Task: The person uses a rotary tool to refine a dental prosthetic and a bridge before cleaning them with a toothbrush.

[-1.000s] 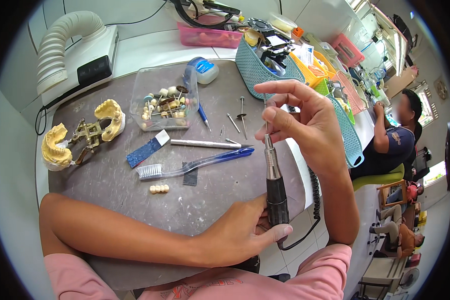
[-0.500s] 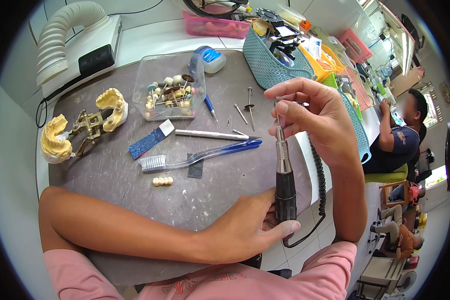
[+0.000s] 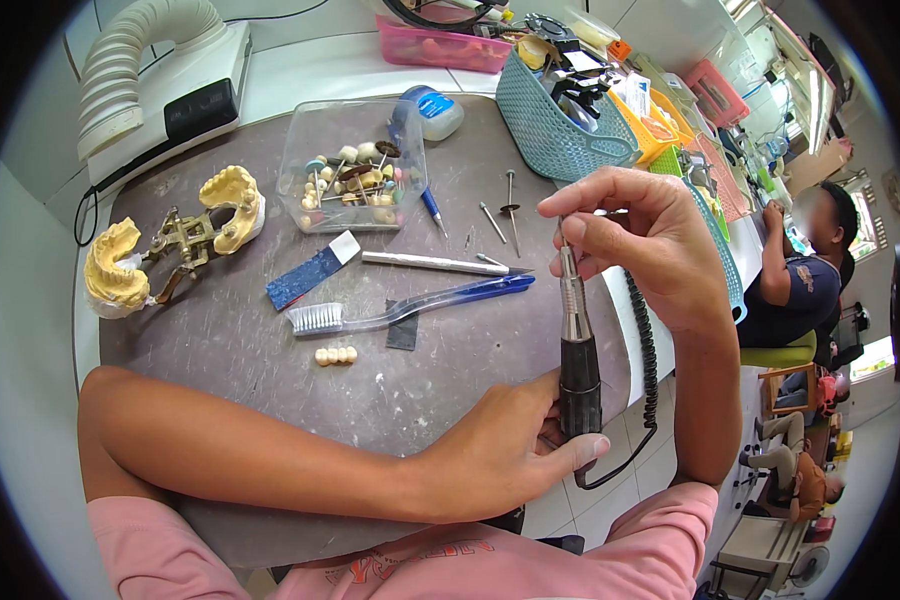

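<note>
Upright in front of me stands a dental rotary handpiece (image 3: 580, 385), black at the grip with a metal nose. My left hand (image 3: 495, 440) is closed around its black lower part, thumb across the base. Above the nose, my right hand (image 3: 650, 240) pinches a thin metal shank (image 3: 562, 228) between thumb and index finger; the shank lines up with the nose opening. The fingers hide part of the shank. Left of the handpiece lie a clear-handled toothbrush (image 3: 410, 307), a white pen-like knife (image 3: 435, 262) and a short row of tooth-coloured crowns (image 3: 336, 356).
Yellow plaster jaw models on a brass articulator (image 3: 185, 245) stand at left. Behind are a clear box (image 3: 298, 135) of polishing tips, a disc mandrel (image 3: 511, 208), a blue sanding strip (image 3: 305, 285) and a teal basket (image 3: 540, 120). A coiled cord (image 3: 645, 350) hangs right. Another person (image 3: 805, 270) sits beyond.
My right fingertips have come slightly closer to the handpiece nose, and less of the shank shows. The whole view has shifted a little; my left hand keeps its hold.
</note>
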The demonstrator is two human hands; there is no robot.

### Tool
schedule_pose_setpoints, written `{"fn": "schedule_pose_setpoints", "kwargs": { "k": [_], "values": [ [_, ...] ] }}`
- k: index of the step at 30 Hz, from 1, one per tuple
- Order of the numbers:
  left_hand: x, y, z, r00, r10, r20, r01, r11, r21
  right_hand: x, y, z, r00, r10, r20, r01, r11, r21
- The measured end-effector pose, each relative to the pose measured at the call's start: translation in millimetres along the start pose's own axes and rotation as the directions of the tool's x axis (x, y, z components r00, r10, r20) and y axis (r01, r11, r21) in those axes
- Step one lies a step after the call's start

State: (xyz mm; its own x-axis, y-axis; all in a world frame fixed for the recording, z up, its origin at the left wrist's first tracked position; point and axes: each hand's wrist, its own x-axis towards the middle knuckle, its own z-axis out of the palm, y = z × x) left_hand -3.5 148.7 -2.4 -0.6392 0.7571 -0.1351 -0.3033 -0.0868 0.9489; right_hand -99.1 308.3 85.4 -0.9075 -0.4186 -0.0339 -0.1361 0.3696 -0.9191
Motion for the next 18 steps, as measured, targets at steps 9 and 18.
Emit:
{"fn": "schedule_pose_setpoints", "kwargs": {
  "k": [9,18],
  "values": [
    [-1.9,-8.0,-3.7,0.999,0.037,-0.030,-0.039,0.997,-0.069,-1.6,-2.3,6.8,0.996,-0.051,-0.076,0.050,0.999,-0.015],
    [-2.4,-0.3,-1.2,0.993,0.068,-0.093,-0.079,0.990,-0.113,-52.5,2.3,29.6,0.977,-0.207,-0.053,0.111,0.705,-0.701]
  ]
}}
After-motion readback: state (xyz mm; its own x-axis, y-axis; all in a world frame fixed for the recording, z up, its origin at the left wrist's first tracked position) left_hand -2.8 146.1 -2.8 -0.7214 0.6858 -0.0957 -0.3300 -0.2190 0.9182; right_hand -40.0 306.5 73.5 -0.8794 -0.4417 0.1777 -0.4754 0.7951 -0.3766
